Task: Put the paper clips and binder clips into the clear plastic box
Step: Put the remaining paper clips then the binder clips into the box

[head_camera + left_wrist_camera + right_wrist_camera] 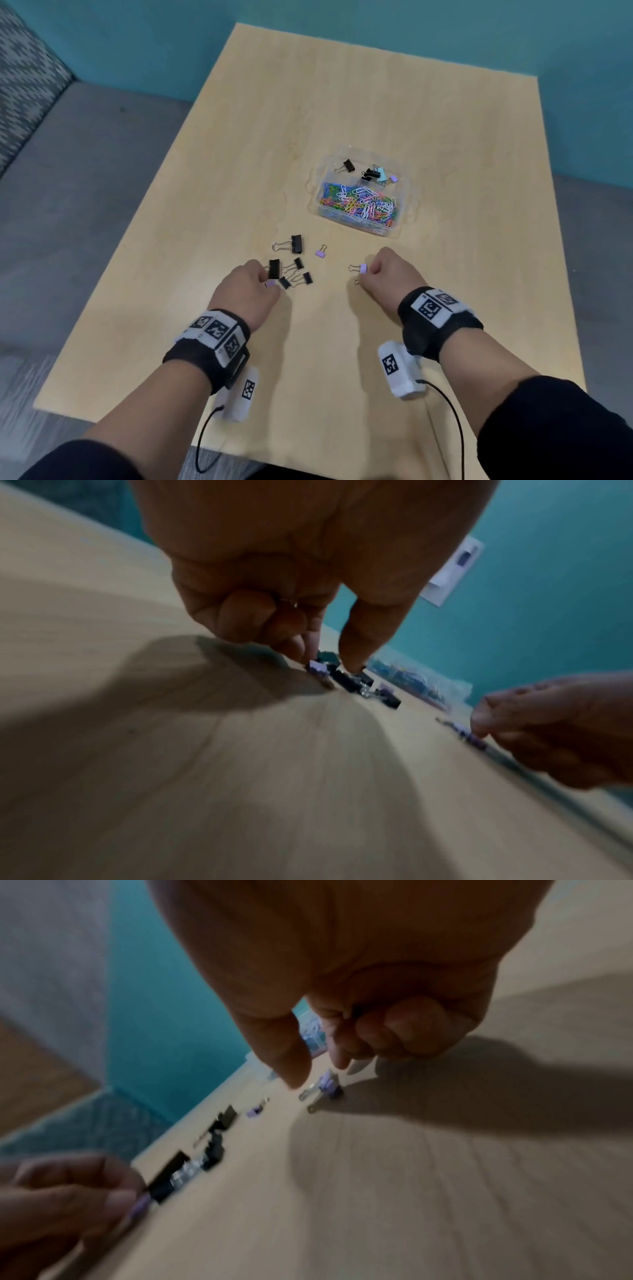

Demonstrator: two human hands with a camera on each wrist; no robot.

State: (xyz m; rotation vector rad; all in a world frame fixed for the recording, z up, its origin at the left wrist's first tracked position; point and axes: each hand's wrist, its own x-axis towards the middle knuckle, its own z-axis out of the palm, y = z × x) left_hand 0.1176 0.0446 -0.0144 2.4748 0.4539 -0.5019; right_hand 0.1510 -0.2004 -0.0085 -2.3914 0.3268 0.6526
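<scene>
Binder clips (291, 269) at lower centre may slip: left hand (248, 286) pinches a purple clip (270, 283), right hand (385, 270) pinches another purple clip (363, 268), both only by fingertips.

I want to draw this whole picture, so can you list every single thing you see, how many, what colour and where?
table: one, light wood, under everything
clear plastic box: one, see-through, on the table beyond the hands
paper clips: a big pile, many colours, near part of the box
binder clips in the box: a few, mostly black, one teal, one purple, far part of the box
black binder clips: five, loose on the table by the left hand
purple binder clips: three, on the table, one lying free, one at each hand
wall: teal, behind the table
wristbands: two, black with white code tags
left hand: fingertips at a purple clip
right hand: fingertips at a purple clip
</scene>
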